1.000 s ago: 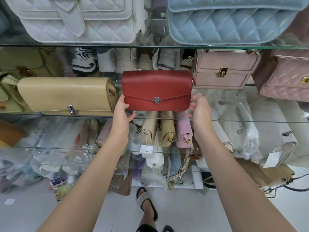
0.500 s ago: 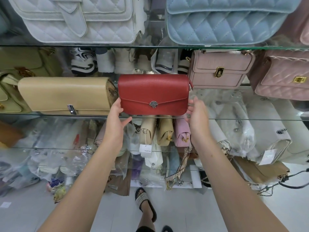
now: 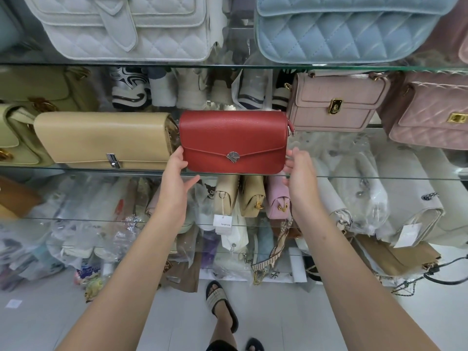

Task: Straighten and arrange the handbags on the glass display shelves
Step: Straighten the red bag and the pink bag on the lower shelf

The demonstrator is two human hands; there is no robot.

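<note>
Since a second ago the red bag (image 3: pixel 233 140) has come down onto the middle glass shelf (image 3: pixel 379 177) at frame centre, just beside the beige bag (image 3: pixel 103 140). Your left hand (image 3: pixel 174 178) and right hand (image 3: pixel 301 176) bracket its ends, fingers relaxed, gripping nothing. It looks nearly squared; other bags likely remain. The print on the white tag (image 3: pixel 222 224) below is too small to read.

The top glass shelf (image 3: pixel 240 66) holds two quilted bags: one white handbag (image 3: pixel 121 29) and one blue handbag (image 3: pixel 354 29). On the middle shelf (image 3: pixel 101 169), four stand in the front row from the beige handbag (image 3: pixel 106 138) rightwards: that one, one red handbag (image 3: pixel 233 138), and two pink, a smooth pink handbag (image 3: pixel 336 102) and a quilted pink handbag (image 3: pixel 430 115). Beneath are three small bags on end, two small beige bags (image 3: pixel 225 196) (image 3: pixel 252 196) and one small pink bag (image 3: pixel 278 198), and two hands are in view, the left hand (image 3: pixel 177 178) and the right hand (image 3: pixel 301 173).
</note>
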